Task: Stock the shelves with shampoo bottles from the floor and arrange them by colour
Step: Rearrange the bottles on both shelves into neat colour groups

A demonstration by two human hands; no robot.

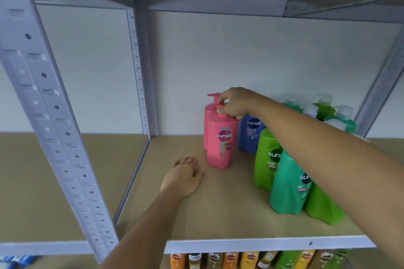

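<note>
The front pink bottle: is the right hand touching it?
Touching. The head view shows the right hand on top of the front pink bottle, its fingers curled round the pump.

We see a grey metal rack (140,2) with holed posts (43,98) and a brown shelf board (218,209); behind it stands a plain white wall (273,61), softly lit.

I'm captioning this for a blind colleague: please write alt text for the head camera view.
A person's right hand grips the pump of the front pink bottle on a brown shelf, a second pink bottle behind it, while the left hand rests on the shelf. A blue bottle and several green bottles stand to the right; more bottles line the shelf below.
</note>
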